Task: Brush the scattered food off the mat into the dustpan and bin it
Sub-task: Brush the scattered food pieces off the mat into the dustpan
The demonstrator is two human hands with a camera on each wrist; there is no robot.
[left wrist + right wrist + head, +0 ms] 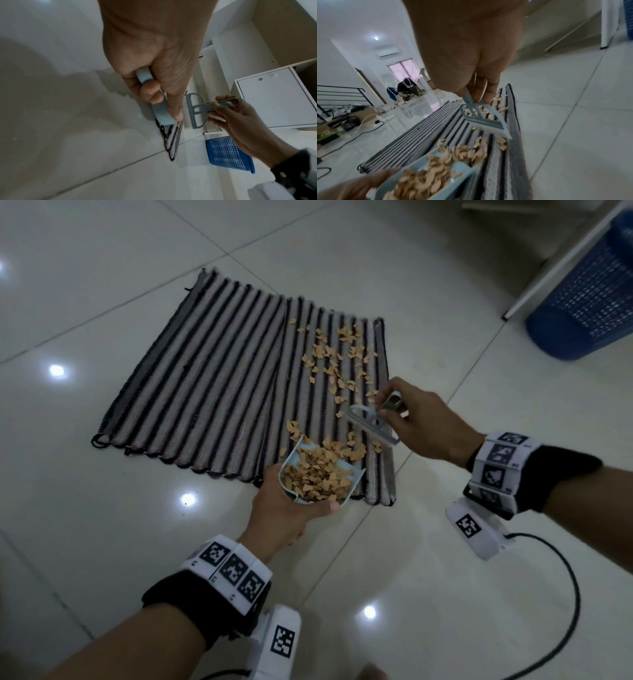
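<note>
Nearest me, the left hand (287, 515) grips the pale blue dustpan (291, 470), heaped with tan food bits (318, 474), its lip on the striped mat's (212, 392) near edge. Just beyond, the right hand (421, 419) pinches the small brush (371, 422) by its handle, bristles on the mat. More food (339, 354) lies scattered behind. The blue bin (589, 302) stands well apart on the floor (102, 268).

Black wristbands (178, 604) w/ white b&w marker tags, white tagged wrist cams (479, 529), black cable (561, 604).
</note>
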